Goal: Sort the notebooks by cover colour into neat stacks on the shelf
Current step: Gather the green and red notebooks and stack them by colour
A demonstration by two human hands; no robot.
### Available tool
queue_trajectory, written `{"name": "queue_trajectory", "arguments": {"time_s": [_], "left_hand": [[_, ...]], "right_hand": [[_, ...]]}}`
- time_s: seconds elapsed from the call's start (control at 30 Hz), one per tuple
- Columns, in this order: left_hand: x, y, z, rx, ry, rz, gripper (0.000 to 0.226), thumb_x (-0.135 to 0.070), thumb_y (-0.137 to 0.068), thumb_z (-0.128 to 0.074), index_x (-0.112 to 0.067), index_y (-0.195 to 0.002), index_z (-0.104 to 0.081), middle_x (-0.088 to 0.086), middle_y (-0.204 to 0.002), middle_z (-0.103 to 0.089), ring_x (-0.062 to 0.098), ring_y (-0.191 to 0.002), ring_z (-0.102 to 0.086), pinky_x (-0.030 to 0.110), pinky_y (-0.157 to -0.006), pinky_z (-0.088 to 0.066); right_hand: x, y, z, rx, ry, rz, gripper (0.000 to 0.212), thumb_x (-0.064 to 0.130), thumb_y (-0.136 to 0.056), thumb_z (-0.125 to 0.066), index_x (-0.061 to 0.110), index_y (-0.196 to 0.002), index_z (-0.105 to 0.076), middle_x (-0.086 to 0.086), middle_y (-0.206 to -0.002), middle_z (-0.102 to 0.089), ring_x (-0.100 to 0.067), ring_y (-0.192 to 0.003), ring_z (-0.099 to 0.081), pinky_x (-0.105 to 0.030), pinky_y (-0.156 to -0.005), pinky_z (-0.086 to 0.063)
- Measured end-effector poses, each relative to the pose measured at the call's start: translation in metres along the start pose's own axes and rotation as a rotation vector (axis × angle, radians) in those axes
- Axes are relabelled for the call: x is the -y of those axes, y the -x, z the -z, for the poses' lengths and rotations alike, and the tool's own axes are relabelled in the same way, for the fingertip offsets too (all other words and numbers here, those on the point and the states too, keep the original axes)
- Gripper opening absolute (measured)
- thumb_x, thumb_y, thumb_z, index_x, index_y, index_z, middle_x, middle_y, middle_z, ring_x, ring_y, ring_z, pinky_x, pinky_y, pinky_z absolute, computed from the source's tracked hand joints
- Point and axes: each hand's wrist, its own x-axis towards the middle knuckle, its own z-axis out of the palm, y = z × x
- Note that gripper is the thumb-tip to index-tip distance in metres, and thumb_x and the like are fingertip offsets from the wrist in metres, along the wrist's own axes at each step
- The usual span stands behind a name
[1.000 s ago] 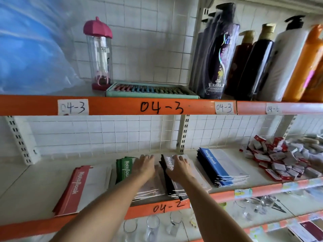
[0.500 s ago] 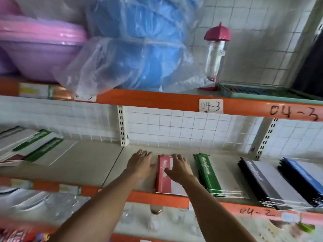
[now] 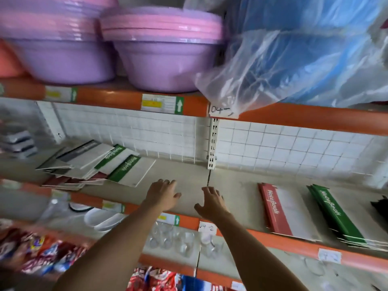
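Note:
A loose, mixed pile of notebooks (image 3: 100, 164) lies at the left of the middle shelf (image 3: 189, 177), with green, grey and dark red covers showing. Right of centre lie a red notebook stack (image 3: 281, 211) and a green notebook stack (image 3: 336, 215); the edge of a black stack (image 3: 381, 206) shows at the far right. My left hand (image 3: 161, 195) and my right hand (image 3: 212, 203) hover side by side over the bare shelf between the pile and the red stack, fingers spread, holding nothing.
Purple and pink basins (image 3: 159, 49) and a blue bundle in clear plastic (image 3: 304, 49) fill the shelf above. Glass cups (image 3: 180, 240) stand on the shelf below, with colourful packets (image 3: 42, 255) lower left. A white slotted upright (image 3: 213, 143) stands at the tiled back wall.
My view and both hands have swung left along the shelf. The hands left the red stack, which now lies to their right, and the mixed pile has come closer.

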Motion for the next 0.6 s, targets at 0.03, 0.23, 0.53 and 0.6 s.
{"name": "queue_trajectory", "arguments": {"time_s": [0.03,0.23,0.53,0.6], "left_hand": [[0.013,-0.003,0.000,-0.002,-0.006,0.002,0.050,-0.052,-0.094,-0.049,-0.017,-0.129,-0.052,0.008,-0.126,-0.061,0.030,-0.121,-0.051,0.039,-0.097,-0.042],[0.098,-0.022,-0.004,0.027,-0.001,0.119,0.048,-0.051,-0.094,-0.049,-0.016,-0.127,-0.052,0.008,-0.127,-0.060,0.029,-0.119,-0.051,0.040,-0.096,-0.044],[0.197,-0.045,-0.002,0.019,0.005,0.286,0.051,-0.050,-0.097,-0.045,-0.018,-0.136,-0.048,0.007,-0.132,-0.057,0.028,-0.122,-0.049,0.040,-0.096,-0.044],[0.213,-0.046,-0.008,0.037,0.016,0.277,0.052,-0.051,-0.098,-0.043,-0.018,-0.138,-0.046,0.005,-0.134,-0.055,0.026,-0.124,-0.047,0.040,-0.098,-0.043]], "right_hand": [[0.010,-0.009,-0.003,0.002,0.004,0.000,0.069,0.041,-0.086,-0.062,0.014,-0.145,-0.038,-0.007,-0.148,-0.040,-0.029,-0.136,-0.036,-0.037,-0.109,-0.034],[0.074,-0.071,-0.034,0.050,0.002,0.083,0.067,0.043,-0.089,-0.060,0.015,-0.145,-0.037,-0.006,-0.150,-0.037,-0.029,-0.136,-0.035,-0.038,-0.110,-0.032],[0.180,-0.131,-0.093,0.110,0.029,0.309,0.062,0.042,-0.093,-0.053,0.014,-0.146,-0.038,-0.003,-0.154,-0.036,-0.022,-0.144,-0.029,-0.038,-0.115,-0.022],[0.196,-0.134,-0.107,0.157,0.066,0.351,0.060,0.047,-0.099,-0.042,0.018,-0.151,-0.032,-0.001,-0.161,-0.026,-0.022,-0.149,-0.019,-0.041,-0.119,-0.016]]}}
